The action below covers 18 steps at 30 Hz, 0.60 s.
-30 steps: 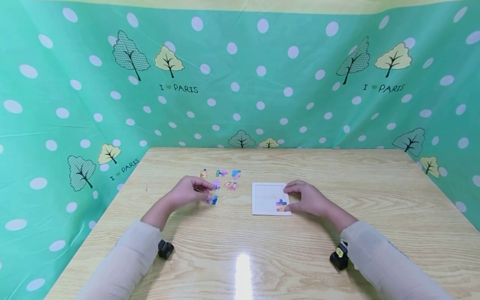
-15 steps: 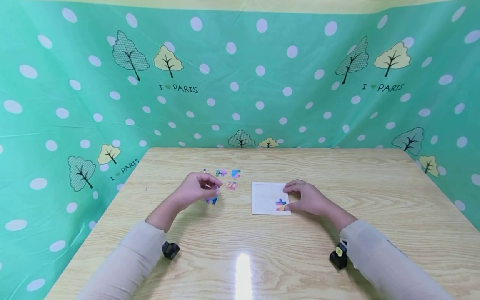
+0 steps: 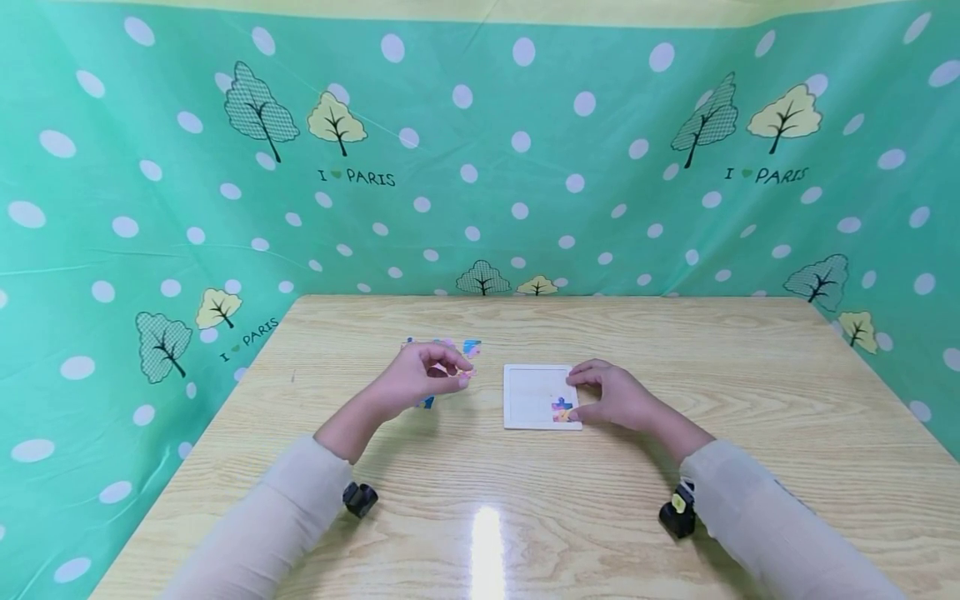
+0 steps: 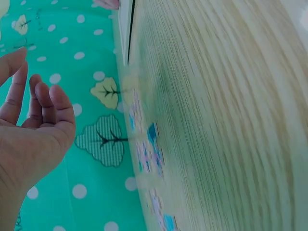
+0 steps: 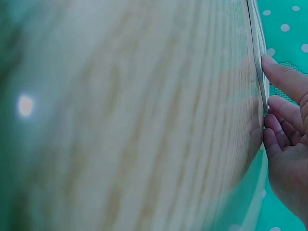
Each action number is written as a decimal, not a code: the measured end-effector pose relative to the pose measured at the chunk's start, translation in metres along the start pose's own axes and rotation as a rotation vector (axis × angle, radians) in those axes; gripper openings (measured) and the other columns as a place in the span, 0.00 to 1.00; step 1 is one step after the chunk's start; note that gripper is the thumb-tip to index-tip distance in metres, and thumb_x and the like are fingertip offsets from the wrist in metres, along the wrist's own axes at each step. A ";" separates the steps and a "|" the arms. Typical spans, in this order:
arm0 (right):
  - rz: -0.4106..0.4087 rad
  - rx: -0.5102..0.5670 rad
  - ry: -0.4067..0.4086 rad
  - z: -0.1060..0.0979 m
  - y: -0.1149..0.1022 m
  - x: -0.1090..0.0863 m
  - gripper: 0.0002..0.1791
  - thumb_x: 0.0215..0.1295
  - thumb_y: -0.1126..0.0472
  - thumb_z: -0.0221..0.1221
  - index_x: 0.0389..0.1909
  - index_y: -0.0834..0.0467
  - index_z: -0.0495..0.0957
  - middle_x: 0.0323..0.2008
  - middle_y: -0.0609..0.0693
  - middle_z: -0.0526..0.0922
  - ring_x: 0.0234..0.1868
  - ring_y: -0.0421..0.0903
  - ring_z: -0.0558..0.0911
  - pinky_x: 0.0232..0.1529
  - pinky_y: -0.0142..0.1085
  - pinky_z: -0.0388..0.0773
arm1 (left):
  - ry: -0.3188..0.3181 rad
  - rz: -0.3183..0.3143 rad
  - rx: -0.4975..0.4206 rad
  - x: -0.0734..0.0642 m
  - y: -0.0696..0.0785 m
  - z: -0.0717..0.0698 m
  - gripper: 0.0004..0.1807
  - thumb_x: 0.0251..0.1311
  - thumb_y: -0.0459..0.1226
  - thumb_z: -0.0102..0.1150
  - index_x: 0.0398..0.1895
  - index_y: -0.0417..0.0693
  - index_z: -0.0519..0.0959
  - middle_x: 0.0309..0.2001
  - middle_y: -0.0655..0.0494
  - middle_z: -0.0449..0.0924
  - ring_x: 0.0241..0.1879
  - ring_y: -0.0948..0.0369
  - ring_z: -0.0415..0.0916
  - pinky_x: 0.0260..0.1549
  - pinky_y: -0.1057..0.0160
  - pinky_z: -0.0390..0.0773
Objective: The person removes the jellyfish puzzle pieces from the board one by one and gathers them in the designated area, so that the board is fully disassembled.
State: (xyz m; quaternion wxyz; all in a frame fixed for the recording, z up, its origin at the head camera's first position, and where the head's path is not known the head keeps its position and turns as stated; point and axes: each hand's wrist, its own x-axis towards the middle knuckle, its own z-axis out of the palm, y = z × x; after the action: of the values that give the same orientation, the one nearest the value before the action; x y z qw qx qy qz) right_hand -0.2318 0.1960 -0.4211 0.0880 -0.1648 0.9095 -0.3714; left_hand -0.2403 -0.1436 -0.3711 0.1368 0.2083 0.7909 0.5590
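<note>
My left hand (image 3: 416,382) hovers over the loose jigsaw pieces, thumb and fingers loosely curved. Its fingertips overlap a pinkish puzzle piece (image 3: 468,373) in the head view. In the left wrist view nothing shows between the left hand's (image 4: 33,125) thumb and index finger, and several pieces (image 4: 143,156) lie on the table beyond. My right hand (image 3: 618,397) holds the right edge of a square white puzzle tray (image 3: 507,400), thumb near the front corner, fingers farther back. A joined patch of puzzle (image 3: 561,406) lies in the tray's front right corner.
A blue puzzle piece (image 3: 472,347) lies behind the left hand, another blue piece (image 3: 428,402) in front of it. The wood-grain table (image 3: 675,333) meets a green dotted cloth (image 3: 525,183) at the back. Black wrist cameras (image 3: 360,500) hang under the sleeves.
My left hand has moved right across the pieces, from the leftmost ones to the pinkish piece closer to the tray. The right hand and the tray stay where they were.
</note>
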 end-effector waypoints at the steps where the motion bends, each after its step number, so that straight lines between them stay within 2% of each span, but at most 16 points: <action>1: 0.000 0.001 0.000 0.000 0.000 0.000 0.30 0.52 0.57 0.74 0.56 0.62 0.79 0.60 0.55 0.73 0.65 0.57 0.67 0.67 0.52 0.61 | -0.004 0.006 0.005 0.001 0.001 0.002 0.11 0.58 0.32 0.67 0.44 0.38 0.82 0.44 0.43 0.76 0.39 0.55 0.73 0.36 0.65 0.77; 8: -0.006 -0.002 0.002 0.001 0.001 0.001 0.29 0.53 0.58 0.73 0.56 0.62 0.79 0.60 0.55 0.73 0.65 0.57 0.67 0.66 0.52 0.62 | -0.029 0.016 0.011 0.006 0.006 0.014 0.12 0.57 0.33 0.68 0.45 0.41 0.83 0.47 0.45 0.74 0.40 0.54 0.71 0.35 0.64 0.75; 14: -0.019 0.005 0.007 0.002 0.003 0.002 0.25 0.60 0.58 0.68 0.56 0.64 0.78 0.59 0.56 0.74 0.63 0.57 0.70 0.64 0.51 0.66 | -0.069 0.081 0.015 0.014 0.009 0.023 0.12 0.55 0.31 0.69 0.43 0.42 0.84 0.45 0.46 0.75 0.47 0.44 0.66 0.41 0.61 0.75; 18: -0.035 0.022 0.013 0.001 0.005 0.002 0.21 0.64 0.60 0.64 0.56 0.65 0.78 0.58 0.57 0.74 0.62 0.57 0.71 0.62 0.51 0.68 | -0.090 0.095 0.045 0.018 0.011 0.028 0.11 0.55 0.32 0.70 0.42 0.46 0.85 0.45 0.51 0.77 0.46 0.49 0.67 0.41 0.59 0.75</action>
State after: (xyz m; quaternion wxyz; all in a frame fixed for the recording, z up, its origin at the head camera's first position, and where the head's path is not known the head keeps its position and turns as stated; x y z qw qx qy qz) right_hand -0.2341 0.1979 -0.4254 0.0775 -0.1775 0.9028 -0.3841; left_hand -0.2420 -0.1085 -0.3695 0.1409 0.2734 0.7857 0.5368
